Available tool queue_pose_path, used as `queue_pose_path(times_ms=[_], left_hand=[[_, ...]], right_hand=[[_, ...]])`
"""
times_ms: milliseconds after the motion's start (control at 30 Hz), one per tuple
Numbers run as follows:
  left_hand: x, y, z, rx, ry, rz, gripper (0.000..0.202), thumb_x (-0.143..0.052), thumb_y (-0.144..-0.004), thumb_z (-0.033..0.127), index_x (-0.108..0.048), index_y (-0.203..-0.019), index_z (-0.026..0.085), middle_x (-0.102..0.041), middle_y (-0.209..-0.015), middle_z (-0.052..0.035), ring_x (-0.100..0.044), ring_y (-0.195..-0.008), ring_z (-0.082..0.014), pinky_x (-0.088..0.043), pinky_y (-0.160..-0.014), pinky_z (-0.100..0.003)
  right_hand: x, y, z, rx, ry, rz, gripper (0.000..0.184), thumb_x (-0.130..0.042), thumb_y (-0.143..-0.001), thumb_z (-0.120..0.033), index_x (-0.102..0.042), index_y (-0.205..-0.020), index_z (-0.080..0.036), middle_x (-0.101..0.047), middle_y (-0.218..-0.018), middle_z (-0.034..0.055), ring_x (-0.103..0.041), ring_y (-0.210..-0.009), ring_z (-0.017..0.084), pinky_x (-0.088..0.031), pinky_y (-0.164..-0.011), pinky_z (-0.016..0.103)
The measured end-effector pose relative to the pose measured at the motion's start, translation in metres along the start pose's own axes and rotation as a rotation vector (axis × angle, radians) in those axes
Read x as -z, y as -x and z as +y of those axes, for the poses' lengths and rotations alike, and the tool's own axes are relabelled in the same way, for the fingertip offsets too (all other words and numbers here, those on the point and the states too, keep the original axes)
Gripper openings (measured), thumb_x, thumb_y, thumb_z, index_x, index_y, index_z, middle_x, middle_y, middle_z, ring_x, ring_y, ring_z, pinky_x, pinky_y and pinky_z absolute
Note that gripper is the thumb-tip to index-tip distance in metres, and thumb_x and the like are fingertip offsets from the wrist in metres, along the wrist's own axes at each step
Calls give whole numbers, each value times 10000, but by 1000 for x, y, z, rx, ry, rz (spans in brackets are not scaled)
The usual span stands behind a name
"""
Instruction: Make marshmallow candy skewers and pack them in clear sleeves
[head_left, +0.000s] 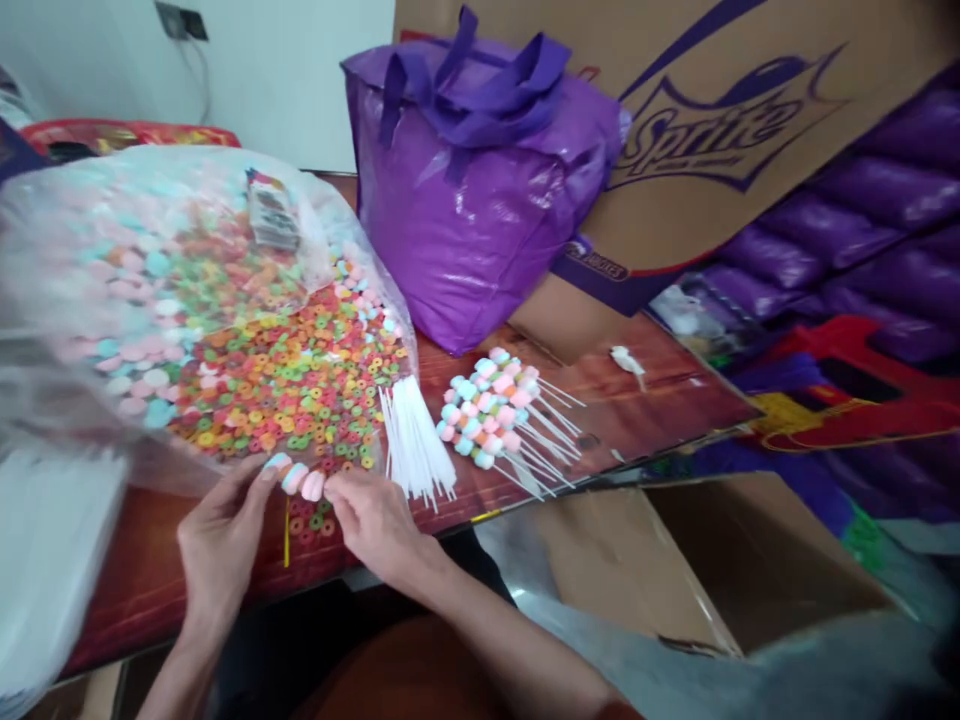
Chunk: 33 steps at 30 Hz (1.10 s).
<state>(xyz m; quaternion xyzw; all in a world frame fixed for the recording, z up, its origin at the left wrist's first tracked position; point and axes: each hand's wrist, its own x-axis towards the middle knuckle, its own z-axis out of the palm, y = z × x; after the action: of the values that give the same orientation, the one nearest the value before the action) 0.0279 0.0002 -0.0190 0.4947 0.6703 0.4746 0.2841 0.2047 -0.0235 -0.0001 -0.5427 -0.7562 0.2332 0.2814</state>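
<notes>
Between my two hands is a short row of pink, white and blue marshmallows (304, 482). The fingertips of my left hand (225, 525) pinch the blue marshmallow at the row's left end. My right hand (371, 520) is closed at the other end; the stick itself is hidden in the fingers. Beyond my hands lie many coloured ring candies (285, 380) in a large clear plastic bag (45, 240). A bundle of white sticks (416, 440) rests right of them. Farther right is a pile of finished marshmallow skewers (487, 405), their sticks pointing right.
Behind stand a purple bag (480, 200) and a Sprite cardboard box (690, 150). White plastic sheets (56, 570) lie at the left on the reddish table (675, 385). An open cardboard box (720, 560) sits below the table's right edge.
</notes>
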Motion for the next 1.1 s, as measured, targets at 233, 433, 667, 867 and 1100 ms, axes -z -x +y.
queue_pose_path(times_ms=[233,433,667,867,1100], left_hand=[[3,-7,-14,8,65,39,384,-740,-760,493,-770,-1047,239,-784,-1026,-27,-728,-941,-244,-534,-1018,-434],[4,-5,-19,72,127,-30,339,-718,-777,450,-765,-1008,205,-781,-975,-49,-727,-844,-205,-572,-911,-363],[9,-10,-17,46,146,-81,317,-696,-793,411,-756,-1000,178,-774,-939,-63,-712,-828,-198,-562,-835,-329],[9,-13,-20,45,80,-124,313,-670,-812,392,-749,-1021,172,-772,-949,-66,-706,-826,-196,-550,-818,-322],[14,-37,-16,-71,-33,-71,275,-609,-869,335,-740,-1061,189,-758,-1037,-78,-703,-895,-205,-551,-827,-319]], right_hand=[[105,18,66,-170,295,450,298,-408,-973,-155,-702,-936,-180,-714,-899,63,-633,-836,177,-434,-758,259],[172,26,131,-600,795,509,269,-486,-942,-237,-746,-948,-166,-695,-815,101,-560,-664,193,-309,-588,287],[125,17,114,-225,694,806,287,-481,-961,-292,-722,-943,-138,-708,-1001,162,-627,-919,280,-443,-774,387],[39,-8,61,-235,557,185,186,-537,-956,-274,-675,-983,-152,-688,-890,86,-646,-757,204,-425,-615,281],[31,-23,40,-476,759,-30,184,-448,-959,-134,-628,-990,-123,-672,-932,131,-678,-725,213,-373,-515,276]])
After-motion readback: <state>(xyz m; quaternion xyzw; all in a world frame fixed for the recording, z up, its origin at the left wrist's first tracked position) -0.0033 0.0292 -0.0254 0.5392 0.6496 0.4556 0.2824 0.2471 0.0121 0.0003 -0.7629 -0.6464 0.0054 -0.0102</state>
